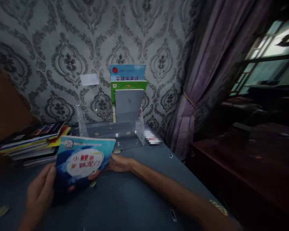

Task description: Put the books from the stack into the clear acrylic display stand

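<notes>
A blue picture book with red Chinese lettering on a pale oval is held up, tilted, above the table. My left hand grips its left edge, thumb on the front cover. At the right edge, my right hand is closed on the book, its fingers partly hidden behind it. Beyond the book stands a clear acrylic rack with stepped tiers. In its back right part, a grey book stands upright before a green book and a light blue book.
A stack of books lies at the left of the table. Patterned wallpaper rises behind the rack. A white card shows above the rack's left part. Purple curtain and dark red furniture are at right.
</notes>
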`<state>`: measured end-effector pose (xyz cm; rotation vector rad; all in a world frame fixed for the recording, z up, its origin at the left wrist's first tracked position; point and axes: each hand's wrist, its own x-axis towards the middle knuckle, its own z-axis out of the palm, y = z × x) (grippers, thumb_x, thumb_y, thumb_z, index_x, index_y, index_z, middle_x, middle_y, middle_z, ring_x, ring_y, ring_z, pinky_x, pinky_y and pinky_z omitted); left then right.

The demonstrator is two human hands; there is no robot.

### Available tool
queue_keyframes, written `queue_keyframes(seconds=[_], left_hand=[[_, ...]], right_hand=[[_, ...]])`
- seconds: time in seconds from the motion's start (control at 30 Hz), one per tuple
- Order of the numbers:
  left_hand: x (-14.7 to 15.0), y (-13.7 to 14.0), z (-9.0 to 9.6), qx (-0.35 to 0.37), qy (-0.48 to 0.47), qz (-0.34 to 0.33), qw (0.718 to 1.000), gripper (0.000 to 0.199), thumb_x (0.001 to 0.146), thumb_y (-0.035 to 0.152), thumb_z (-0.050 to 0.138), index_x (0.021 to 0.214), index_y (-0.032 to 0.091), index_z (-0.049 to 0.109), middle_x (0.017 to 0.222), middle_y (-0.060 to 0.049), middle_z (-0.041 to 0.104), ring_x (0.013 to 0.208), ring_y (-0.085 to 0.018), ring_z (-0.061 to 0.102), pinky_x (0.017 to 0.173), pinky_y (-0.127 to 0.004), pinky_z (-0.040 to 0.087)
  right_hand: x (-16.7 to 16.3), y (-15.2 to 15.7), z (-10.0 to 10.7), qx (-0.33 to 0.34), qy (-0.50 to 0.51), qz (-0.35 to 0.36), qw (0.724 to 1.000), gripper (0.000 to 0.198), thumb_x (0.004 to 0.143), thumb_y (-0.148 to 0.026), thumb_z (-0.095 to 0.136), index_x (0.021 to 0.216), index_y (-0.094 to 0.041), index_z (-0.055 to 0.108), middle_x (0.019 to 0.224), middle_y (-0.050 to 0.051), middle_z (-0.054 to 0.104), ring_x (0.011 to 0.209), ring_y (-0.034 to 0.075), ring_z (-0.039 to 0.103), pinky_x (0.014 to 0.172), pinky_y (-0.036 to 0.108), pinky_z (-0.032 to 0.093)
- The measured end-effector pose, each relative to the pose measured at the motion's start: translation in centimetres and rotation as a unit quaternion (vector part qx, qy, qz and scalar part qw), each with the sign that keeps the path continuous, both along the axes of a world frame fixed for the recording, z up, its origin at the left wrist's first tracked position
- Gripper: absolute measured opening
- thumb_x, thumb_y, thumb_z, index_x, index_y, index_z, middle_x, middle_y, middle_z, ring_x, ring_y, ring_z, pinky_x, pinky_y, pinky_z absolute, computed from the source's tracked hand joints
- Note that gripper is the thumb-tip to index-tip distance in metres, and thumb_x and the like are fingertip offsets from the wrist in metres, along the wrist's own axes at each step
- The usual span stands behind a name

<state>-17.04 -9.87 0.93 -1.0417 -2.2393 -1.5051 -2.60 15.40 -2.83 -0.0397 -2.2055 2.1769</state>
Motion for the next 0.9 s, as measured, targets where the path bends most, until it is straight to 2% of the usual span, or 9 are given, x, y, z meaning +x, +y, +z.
queue_keyframes(seconds=[0.07,0.1,0.17,0.23,0.47,0.57,0.7,0.8,0.9], left_hand=[[0.6,0.9,1.1,0.040,-0.035,0.012,0.999,0.061,0.080,0.077,0.053,0.089,0.021,0.073,0.070,-0.001,0.066,0.069,-0.020,0.061,0.061,-0.027,0.051],[0.6,1.2,1.4,0.066,-0.058,0.015,0.996,0.062,0.077,0.079,0.055,0.083,0.020,0.070,0.068,0.000,0.063,0.068,-0.018,0.058,0.060,-0.025,0.048],[0.4,1.6,1.7,0.105,-0.101,0.008,0.989,0.061,0.075,0.080,0.057,0.078,0.020,0.064,0.063,0.002,0.056,0.064,-0.016,0.051,0.057,-0.024,0.045],[0.1,1.6,1.5,0.129,-0.126,0.007,0.984,0.058,0.075,0.078,0.059,0.076,0.020,0.061,0.063,0.003,0.053,0.063,-0.015,0.048,0.055,-0.023,0.043],[0.2,1.9,1.6,0.166,-0.151,0.008,0.974,0.054,0.077,0.073,0.062,0.080,0.019,0.062,0.066,0.004,0.054,0.064,-0.014,0.049,0.057,-0.024,0.044],[0.8,3.1,2.2,0.175,-0.146,0.001,0.974,0.054,0.078,0.074,0.061,0.078,0.020,0.060,0.067,0.003,0.055,0.061,-0.014,0.048,0.054,-0.024,0.043],[1.5,5.4,2.9,0.155,-0.077,-0.037,0.984,0.052,0.086,0.073,0.053,0.074,0.022,0.054,0.064,0.004,0.048,0.059,-0.014,0.042,0.051,-0.025,0.039],[1.7,7.1,3.3,0.121,-0.005,-0.054,0.991,0.047,0.092,0.067,0.047,0.080,0.022,0.055,0.070,0.003,0.050,0.065,-0.016,0.047,0.057,-0.027,0.042],[1.6,8.4,3.9,0.088,0.050,-0.059,0.993,0.040,0.096,0.059,0.045,0.089,0.022,0.057,0.075,0.002,0.052,0.070,-0.018,0.051,0.065,-0.028,0.044]], right_hand=[[0.0,-0.2,-0.5,-0.073,-0.003,0.036,0.997,0.078,0.094,-0.080,0.029,0.096,-0.014,0.070,0.100,0.012,0.074,0.100,0.023,0.068,0.089,0.040,0.055],[0.1,-0.3,-0.9,-0.109,0.006,0.045,0.993,0.073,0.089,-0.081,0.040,0.097,-0.015,0.070,0.104,0.012,0.073,0.102,0.023,0.067,0.089,0.039,0.054],[0.0,-1.0,-1.6,-0.163,0.030,0.034,0.986,0.058,0.077,-0.069,0.073,0.104,-0.017,0.070,0.109,0.009,0.072,0.104,0.021,0.066,0.089,0.035,0.053],[-0.3,-2.0,-2.1,-0.165,0.048,0.009,0.985,0.055,0.067,-0.052,0.089,0.107,-0.018,0.069,0.109,0.006,0.071,0.102,0.019,0.065,0.090,0.033,0.053],[-1.2,-4.4,-2.0,-0.164,0.113,-0.034,0.979,0.053,0.078,-0.055,0.079,0.111,-0.019,0.060,0.111,0.005,0.067,0.092,0.017,0.069,0.079,0.032,0.059],[-0.9,-3.7,-1.6,-0.134,0.146,-0.068,0.978,0.054,0.080,-0.061,0.075,0.110,-0.020,0.057,0.104,0.004,0.068,0.085,0.017,0.069,0.073,0.030,0.059],[-0.3,-1.9,-1.1,-0.047,0.190,-0.161,0.967,0.053,0.083,-0.067,0.067,0.109,-0.022,0.056,0.102,0.005,0.066,0.080,0.017,0.066,0.067,0.028,0.056],[0.1,-0.3,-0.2,0.006,0.204,-0.224,0.953,0.047,0.087,-0.063,0.064,0.110,-0.023,0.056,0.102,0.005,0.066,0.079,0.017,0.065,0.066,0.029,0.055],[0.7,1.3,1.1,0.043,0.220,-0.249,0.942,0.042,0.091,-0.058,0.060,0.113,-0.023,0.055,0.104,0.006,0.066,0.080,0.018,0.065,0.068,0.030,0.055]])
